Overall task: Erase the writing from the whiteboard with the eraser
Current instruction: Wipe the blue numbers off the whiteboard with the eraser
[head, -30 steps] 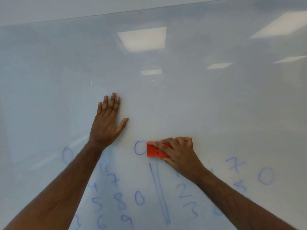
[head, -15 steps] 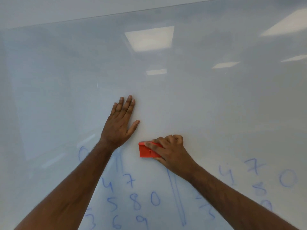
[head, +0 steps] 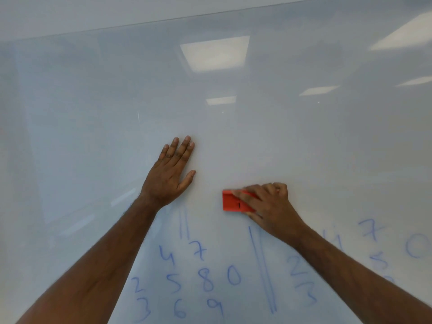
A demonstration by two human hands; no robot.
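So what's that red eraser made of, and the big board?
The eraser looks like hard red plastic: flat matte faces, sharp edges and a small dark slot. Its wiping side is hidden. The whiteboard looks glossy, maybe glass or coated metal, because it mirrors the ceiling lights. The right hand grips the eraser.

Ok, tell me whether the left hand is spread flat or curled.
Spread flat: the left hand lies with straight fingers against the glossy whiteboard.

Whiteboard [head: 304,136], blue digits [head: 187,277] 47, 580, 2, 369
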